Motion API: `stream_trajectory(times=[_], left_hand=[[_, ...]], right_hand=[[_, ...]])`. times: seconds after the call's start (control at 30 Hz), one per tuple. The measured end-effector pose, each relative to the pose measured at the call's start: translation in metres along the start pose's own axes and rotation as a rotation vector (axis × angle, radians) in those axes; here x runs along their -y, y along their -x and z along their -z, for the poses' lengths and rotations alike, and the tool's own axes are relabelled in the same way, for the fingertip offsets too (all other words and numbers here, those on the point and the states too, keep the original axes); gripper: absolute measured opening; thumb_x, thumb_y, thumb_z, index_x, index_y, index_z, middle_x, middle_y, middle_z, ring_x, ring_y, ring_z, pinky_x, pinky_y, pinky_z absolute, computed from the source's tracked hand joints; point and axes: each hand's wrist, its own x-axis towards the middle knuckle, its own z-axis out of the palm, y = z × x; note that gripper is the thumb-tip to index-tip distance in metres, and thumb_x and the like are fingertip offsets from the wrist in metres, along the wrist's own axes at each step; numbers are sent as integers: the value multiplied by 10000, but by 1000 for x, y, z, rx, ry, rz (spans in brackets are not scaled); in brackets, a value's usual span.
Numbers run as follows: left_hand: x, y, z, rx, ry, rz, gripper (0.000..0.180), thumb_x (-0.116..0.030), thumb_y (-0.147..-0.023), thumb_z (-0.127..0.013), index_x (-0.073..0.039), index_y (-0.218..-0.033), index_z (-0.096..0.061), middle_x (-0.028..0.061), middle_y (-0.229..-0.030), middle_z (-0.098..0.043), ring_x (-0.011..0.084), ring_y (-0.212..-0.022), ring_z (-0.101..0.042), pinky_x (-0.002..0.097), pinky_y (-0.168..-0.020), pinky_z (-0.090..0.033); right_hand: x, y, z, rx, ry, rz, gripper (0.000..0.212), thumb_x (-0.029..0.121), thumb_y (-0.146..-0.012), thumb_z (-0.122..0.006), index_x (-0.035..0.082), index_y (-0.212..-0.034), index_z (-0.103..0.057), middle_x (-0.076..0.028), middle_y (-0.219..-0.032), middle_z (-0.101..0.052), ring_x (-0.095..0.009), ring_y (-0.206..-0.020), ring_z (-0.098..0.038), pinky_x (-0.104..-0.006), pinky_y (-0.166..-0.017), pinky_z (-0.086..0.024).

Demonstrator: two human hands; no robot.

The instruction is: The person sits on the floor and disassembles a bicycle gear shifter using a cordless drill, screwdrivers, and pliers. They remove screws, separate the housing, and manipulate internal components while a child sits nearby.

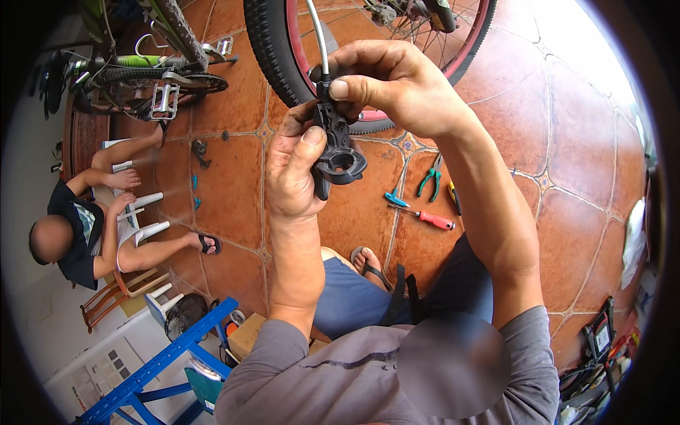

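Note:
A black bicycle gear shifter [340, 161] with a round clamp ring at its lower end is held up in front of me. My left hand [292, 173] is closed around its left side, thumb pressed on the body. From its top a pale grey cable housing [316, 32] runs upward. My right hand [407, 92] pinches the dark fitting where the housing meets the shifter, between thumb and fingers. Dark grime marks the fingers of both hands. The inner fingertips behind the shifter are hidden.
Beyond my hands stands a bicycle wheel [273, 64] with a red rim. Green-handled pliers [430, 181], a red screwdriver [435, 220] and a blue-handled tool [397, 200] lie on the tiles. A seated person [85, 219] and a green bicycle [138, 61] are left; a blue rack [152, 375] stands lower left.

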Motion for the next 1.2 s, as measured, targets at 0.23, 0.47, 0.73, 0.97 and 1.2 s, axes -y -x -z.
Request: stream_trajectory(times=[0.23, 0.47, 0.73, 0.97, 1.2], left_hand=[[10, -4, -5, -66, -78, -75, 330, -204, -940, -515, 24, -1178, -510, 196, -1019, -612, 236, -678, -598, 323, -562, -509], [11, -3, -3, -5, 16, -40, 325, -229, -955, -503, 0, -1184, -517, 169, -1018, -617, 232, -683, -601, 323, -568, -518], [16, -3, 7, 34, 150, -101, 399, -185, -934, -582, -48, -1296, -487, 203, -1169, -602, 276, -906, -665, 376, -746, -586], [19, -8, 8, 106, 217, -140, 408, -211, -933, -601, -68, -1304, -507, 195, -1301, -526, 293, -1193, -534, 457, -968, -490], [22, -7, 11, 141, 376, -68, 460, -308, -945, -558, -78, -1335, -478, 173, -1340, -501, 301, -1285, -450, 471, -1066, -370]], right_hand=[[0, 1, -5, -64, 79, 50, 222, 104, -888, -685, 12, -1087, -651, -17, -891, -680, -81, -800, -632, -242, -740, -534], [5, 4, -7, -106, 272, 71, 204, 70, -914, -617, -16, -1098, -638, -32, -902, -673, -82, -813, -612, -250, -737, -515], [27, 17, -4, -84, 604, -84, 152, 79, -901, -595, -53, -953, -650, -43, -758, -660, -76, -721, -597, -250, -668, -500], [22, 26, -4, -34, 675, -88, 169, 53, -868, -615, -66, -984, -642, -134, -803, -693, -134, -745, -652, -287, -676, -526], [26, 27, -3, -39, 645, -124, 211, 48, -849, -627, -57, -1032, -648, -151, -829, -697, -149, -778, -663, -294, -728, -528]])
